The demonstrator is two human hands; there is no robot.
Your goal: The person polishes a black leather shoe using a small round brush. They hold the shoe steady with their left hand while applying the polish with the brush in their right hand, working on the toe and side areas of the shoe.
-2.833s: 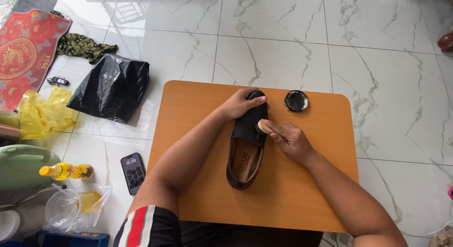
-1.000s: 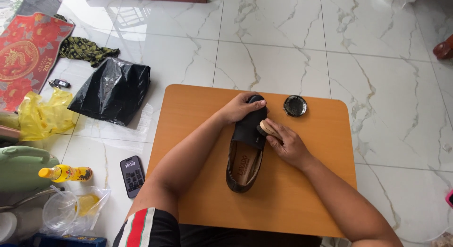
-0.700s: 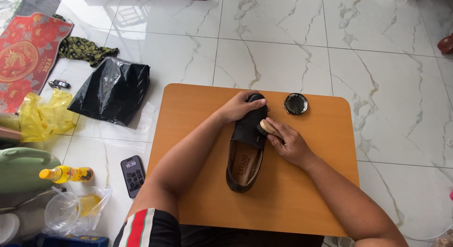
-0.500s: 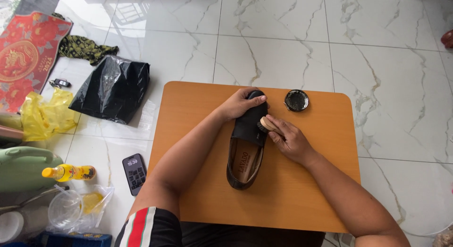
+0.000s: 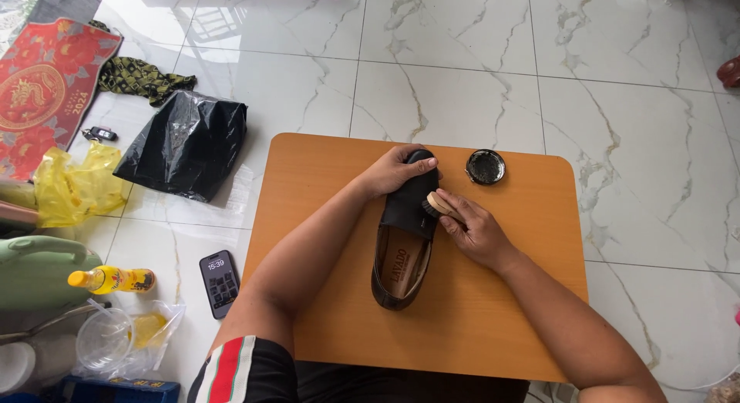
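A black leather shoe [image 5: 407, 233] with a brown insole lies on a low orange-brown wooden table [image 5: 324, 218], toe pointing away from me. My left hand [image 5: 395, 172] grips the toe and holds the shoe down. My right hand [image 5: 472, 227] holds a small wooden-backed brush [image 5: 436, 205] whose bristles press against the right side of the shoe's upper. A round open tin of black polish [image 5: 486, 166] sits on the table just beyond my right hand.
On the white marble floor to the left lie a black plastic bag [image 5: 185, 145], a yellow plastic bag [image 5: 73, 183], a phone [image 5: 220, 282], a yellow bottle [image 5: 112, 280], a green container [image 5: 38, 268] and a red mat [image 5: 42, 95].
My right hand has shifted the brush back and forth in small strokes along the shoe's right side. My left hand has stayed on the toe and the shoe has not moved.
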